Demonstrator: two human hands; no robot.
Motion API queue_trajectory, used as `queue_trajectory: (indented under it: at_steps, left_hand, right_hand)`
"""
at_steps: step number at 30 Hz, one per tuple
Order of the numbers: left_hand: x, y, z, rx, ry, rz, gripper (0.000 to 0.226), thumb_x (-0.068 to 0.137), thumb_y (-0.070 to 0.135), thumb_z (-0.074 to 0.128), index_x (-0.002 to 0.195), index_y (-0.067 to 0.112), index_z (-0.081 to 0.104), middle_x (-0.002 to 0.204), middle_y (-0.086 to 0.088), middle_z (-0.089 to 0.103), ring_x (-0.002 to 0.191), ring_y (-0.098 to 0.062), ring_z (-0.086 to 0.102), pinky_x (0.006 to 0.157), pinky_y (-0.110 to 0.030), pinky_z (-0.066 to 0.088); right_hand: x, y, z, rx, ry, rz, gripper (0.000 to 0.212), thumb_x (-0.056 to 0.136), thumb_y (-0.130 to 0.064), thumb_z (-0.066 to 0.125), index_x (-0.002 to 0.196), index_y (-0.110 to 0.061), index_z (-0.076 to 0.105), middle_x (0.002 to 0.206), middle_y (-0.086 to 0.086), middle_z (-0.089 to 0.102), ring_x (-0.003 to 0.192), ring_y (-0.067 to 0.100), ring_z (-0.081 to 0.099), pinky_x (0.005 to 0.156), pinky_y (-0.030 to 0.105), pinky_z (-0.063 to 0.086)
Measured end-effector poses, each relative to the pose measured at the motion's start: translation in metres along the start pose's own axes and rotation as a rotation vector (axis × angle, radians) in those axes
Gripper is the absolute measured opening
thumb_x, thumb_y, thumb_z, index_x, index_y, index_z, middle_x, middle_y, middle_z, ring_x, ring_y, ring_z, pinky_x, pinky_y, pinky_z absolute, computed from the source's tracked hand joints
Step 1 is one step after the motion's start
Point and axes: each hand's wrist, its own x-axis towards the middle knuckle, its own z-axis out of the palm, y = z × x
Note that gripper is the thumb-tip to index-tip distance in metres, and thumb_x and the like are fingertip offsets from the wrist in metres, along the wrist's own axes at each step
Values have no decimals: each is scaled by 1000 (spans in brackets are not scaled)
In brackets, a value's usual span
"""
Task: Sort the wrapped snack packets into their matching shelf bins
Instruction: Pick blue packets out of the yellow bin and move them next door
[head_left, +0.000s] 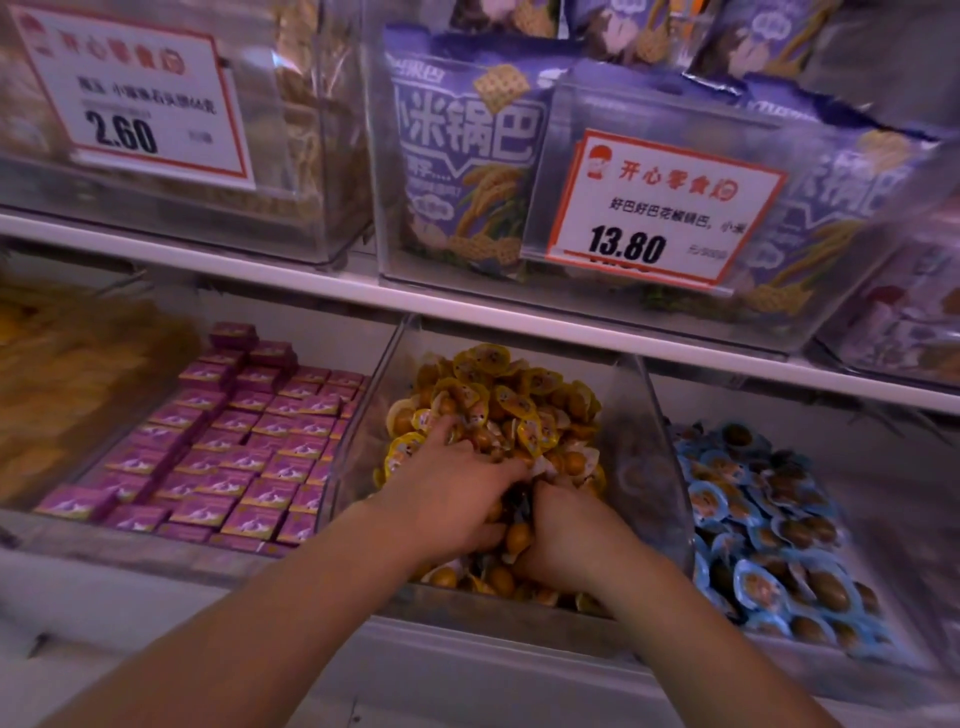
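I am watching both hands working in the clear plastic middle bin (644, 415) on the lower shelf, where the yellow-wrapped round snack packets (498, 400) are lying heaped. The left hand (457, 488) is lying across the top of the heap with its fingers reaching forward and loosely curled into the packets; the right hand (566, 535) is sitting just beside it, knuckles up, fingers dug down into the pile, so I cannot tell whether either hand is pinching a particular packet. I am judging the step in hand to be the raking-through of this bin for strays (a few darker wrappers are showing between the two hands, too blurred to identify). The next move, as I am reading it, is calling for one hand to close on a single mismatched packet and carry it sideways, most likely to the blue-wrapped round snack packets (769, 525) in the bin to the right, or to the flat pink square packets (228, 457) stacked in the bin to the left. The yellow packets are lying jumbled, facing every way, with no shared long axis; the heap itself is running front to back, sloping up towards the rear of its bin.
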Motion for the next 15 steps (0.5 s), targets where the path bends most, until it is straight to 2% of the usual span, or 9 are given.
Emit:
queue_trajectory:
  at_steps: [3, 6, 7, 8, 9, 11, 13, 15]
  left_hand:
    - [1, -3, 0, -56, 34, -21, 61, 84, 52, 54, 141, 42, 35, 106, 4, 71, 107, -22, 61, 113, -43, 11]
    - [2, 0, -7, -277, 161, -102, 53, 91, 45, 47, 143, 43, 39, 100, 4, 73, 105, -18, 62, 115, -40, 21]
    - [3, 2, -11, -388, 220, -136, 50, 91, 43, 46, 140, 43, 44, 101, 7, 73, 103, -14, 62, 113, -37, 27]
    - [3, 3, -15, -518, 270, -174, 46, 90, 41, 46, 136, 42, 51, 101, 14, 73, 99, -7, 63, 105, -32, 36]
    - [2, 4, -18, -666, 309, -212, 42, 90, 39, 48, 131, 39, 58, 93, 21, 71, 88, 2, 62, 92, -23, 43]
    - [2, 6, -25, -935, 351, -271, 28, 94, 31, 55, 119, 34, 67, 74, 22, 68, 67, 8, 57, 67, -13, 44]
    - [0, 7, -33, -1149, 398, -358, 21, 95, 17, 61, 104, 32, 73, 78, 11, 73, 72, 4, 62, 66, -12, 46]
    - [-3, 6, -38, -1330, 463, -487, 23, 92, 11, 63, 87, 29, 76, 85, 8, 76, 79, 3, 66, 69, -7, 46]
  right_hand:
    - [-3, -5, -7, 229, 52, -55, 46, 75, -30, 67, 119, -21, 58, 112, 6, 64, 102, 26, 64, 79, 30, 54]
    - [-11, -9, -14, 748, 119, -45, 28, 74, -5, 66, 96, -21, 65, 87, 0, 70, 84, 20, 69, 56, 23, 54]
    - [-14, -10, -17, 909, 148, -33, 28, 74, 2, 67, 90, -20, 67, 79, -2, 71, 77, 17, 69, 51, 22, 52]
    - [-18, -11, -20, 1051, 173, -30, 32, 73, 7, 69, 90, -20, 69, 77, -2, 72, 74, 15, 69, 53, 21, 51]
    - [-21, -10, -22, 1172, 180, -34, 36, 72, 10, 73, 94, -19, 70, 81, 1, 74, 75, 15, 69, 59, 23, 53]
    - [-27, -8, -27, 1345, 149, -51, 47, 69, 8, 78, 108, -15, 69, 94, 11, 75, 83, 20, 70, 73, 31, 55]
    - [-31, -1, -33, 1453, 111, -67, 45, 72, 8, 76, 112, -10, 68, 100, 17, 73, 87, 27, 69, 80, 39, 54]
    - [-34, 7, -37, 1435, 150, -53, 39, 76, 8, 73, 109, -14, 71, 100, 14, 73, 86, 25, 68, 75, 37, 54]
